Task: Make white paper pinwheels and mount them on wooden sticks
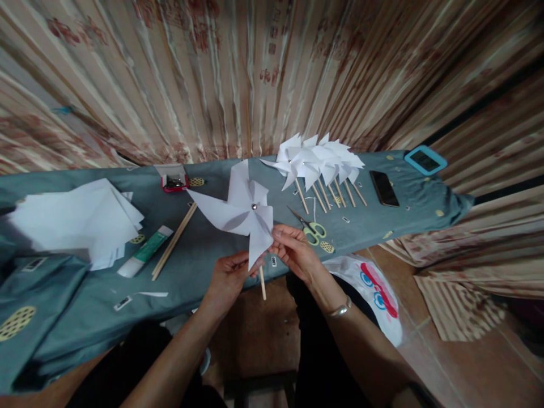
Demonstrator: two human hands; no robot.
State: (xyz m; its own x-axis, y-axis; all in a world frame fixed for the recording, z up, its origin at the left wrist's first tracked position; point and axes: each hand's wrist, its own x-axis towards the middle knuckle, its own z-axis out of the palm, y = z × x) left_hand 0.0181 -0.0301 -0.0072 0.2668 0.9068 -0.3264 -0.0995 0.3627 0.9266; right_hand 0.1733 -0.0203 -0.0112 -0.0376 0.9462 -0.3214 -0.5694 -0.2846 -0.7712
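Observation:
A white paper pinwheel point(240, 212) with a shiny pin at its centre is held up over the front edge of the table. Its wooden stick point(262, 283) points down between my hands. My left hand point(229, 277) is closed at the lower blade and stick, with its fingertips partly hidden behind the paper. With thumb and fingers pinched, my right hand point(293, 249) grips the right-hand blade's edge. Beyond my right hand lie green-handled scissors point(314, 229), and several finished white pinwheels point(314, 161) on sticks rest in an overlapping row at the back.
On the left are a stack of white paper point(72, 218), a green-and-white tube point(145, 251), loose wooden sticks point(174, 241) and a red box of small metal pieces point(174, 182). A phone point(384, 188) and a blue-framed device point(425, 161) lie right. A white bag point(386, 323) sits below the table.

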